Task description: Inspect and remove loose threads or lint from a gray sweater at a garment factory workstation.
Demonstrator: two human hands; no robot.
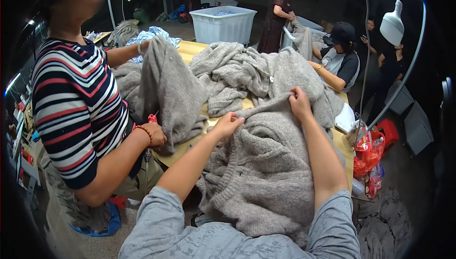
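Both hands pinch the top edge of a grey knit (266, 164) that drapes from the table (190, 50) into the lap: left hand (228, 123) and right hand (299, 103) each closed on it. Beside them, a striped-shirted co-worker (78, 111) handles another grey piece (166, 92).

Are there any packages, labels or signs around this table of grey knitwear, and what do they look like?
Red plastic bag: at the table's right edge, crumpled and shiny, with light markings.
Printed packet: just below that bag, red with mixed colours, partly hidden.
White sheet: lying flat on the right edge of the wooden table.
No signs or screens show.
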